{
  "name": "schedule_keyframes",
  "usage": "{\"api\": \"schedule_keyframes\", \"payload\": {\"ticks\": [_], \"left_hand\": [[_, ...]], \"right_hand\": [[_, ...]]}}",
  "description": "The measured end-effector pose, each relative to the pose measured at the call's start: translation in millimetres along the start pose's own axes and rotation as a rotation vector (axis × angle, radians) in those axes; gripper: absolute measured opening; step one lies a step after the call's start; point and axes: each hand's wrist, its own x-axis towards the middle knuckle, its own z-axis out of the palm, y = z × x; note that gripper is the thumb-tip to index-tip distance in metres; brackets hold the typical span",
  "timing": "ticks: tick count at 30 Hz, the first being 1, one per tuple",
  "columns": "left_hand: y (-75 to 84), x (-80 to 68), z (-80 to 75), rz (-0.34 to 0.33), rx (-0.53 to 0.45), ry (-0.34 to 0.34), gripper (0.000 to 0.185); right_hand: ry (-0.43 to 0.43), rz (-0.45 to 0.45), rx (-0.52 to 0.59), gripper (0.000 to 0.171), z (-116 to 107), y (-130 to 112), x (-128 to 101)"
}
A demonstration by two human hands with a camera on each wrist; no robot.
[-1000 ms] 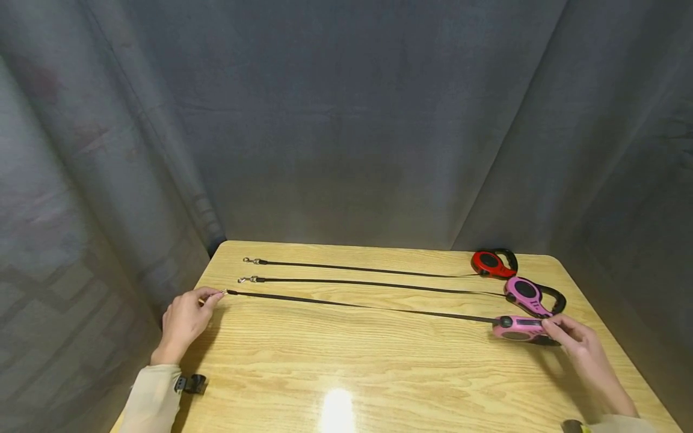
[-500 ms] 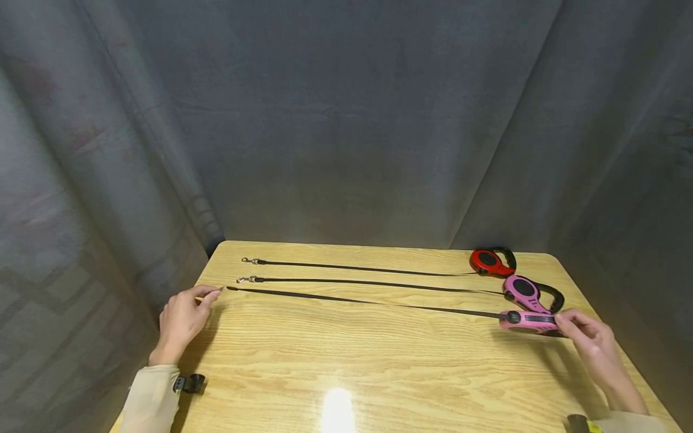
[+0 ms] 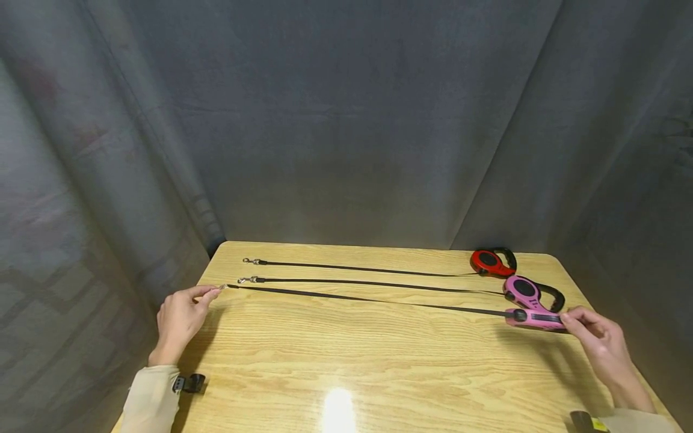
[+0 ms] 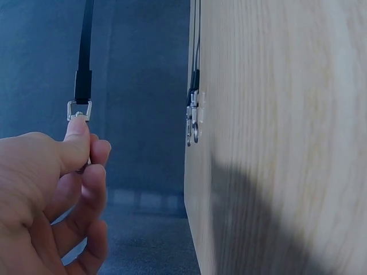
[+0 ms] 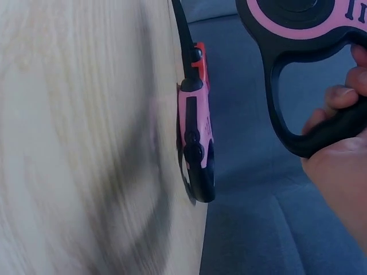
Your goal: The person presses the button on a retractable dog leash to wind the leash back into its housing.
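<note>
Across the surface (image 3: pixel 379 361) the nearest leash (image 3: pixel 368 300) runs left-right: left hand (image 3: pixel 178 319) pinches its clip (image 4: pixel 79 110), right hand (image 3: pixel 601 343) grips its pink handle (image 3: pixel 533 319).

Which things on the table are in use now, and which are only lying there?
In use:
near pink leash, handle held by right hand
its strap, its clip pinched by left hand

Lying about:
red leash
far pink leash
table
</note>
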Motion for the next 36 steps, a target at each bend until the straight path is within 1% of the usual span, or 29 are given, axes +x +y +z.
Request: {"api": "schedule_keyframes", "payload": {"ticks": [7, 9, 12, 16, 20, 24, 31, 33, 36], "left_hand": [[0.5, 0.3, 0.5, 0.004, -0.011, 0.003, 0.03], [0.4, 0.4, 0.7, 0.001, -0.012, 0.002, 0.031], [0.0, 0.7, 1.0, -0.008, -0.016, -0.006, 0.032], [-0.5, 0.7, 0.8, -0.02, -0.024, -0.019, 0.034], [-1.0, 0.5, -0.1, -0.032, -0.022, -0.03, 0.035], [-1.1, 0.1, -1.3, -0.034, -0.019, -0.035, 0.036], [0.6, -2.3, -0.5, -0.007, -0.028, -0.051, 0.034], [1.7, -2.5, 0.0, 0.008, -0.029, -0.047, 0.033], [2.6, -3.0, 1.2, 0.031, -0.027, -0.027, 0.029]], "right_hand": [[-0.013, 0.014, 0.13, 0.035, -1.0, -4.1, 1.1], [-0.013, 0.022, 0.136, 0.035, -1.0, -5.2, 1.5], [0.008, 0.018, 0.073, 0.034, -0.9, -6.2, 2.1], [0.018, 0.0, 0.042, 0.032, -0.2, -6.5, 3.5], [-0.004, -0.013, 0.086, 0.032, -0.2, -6.4, 4.1], [-0.012, -0.019, 0.088, 0.033, 0.1, -5.5, 3.8], [-0.044, -0.016, 0.082, 0.033, 4.2, -6.2, 3.4], [-0.059, -0.012, 0.049, 0.031, 6.3, -7.7, 3.6], [-0.07, -0.001, -0.04, 0.028, 9.4, -8.9, 4.4]]}}
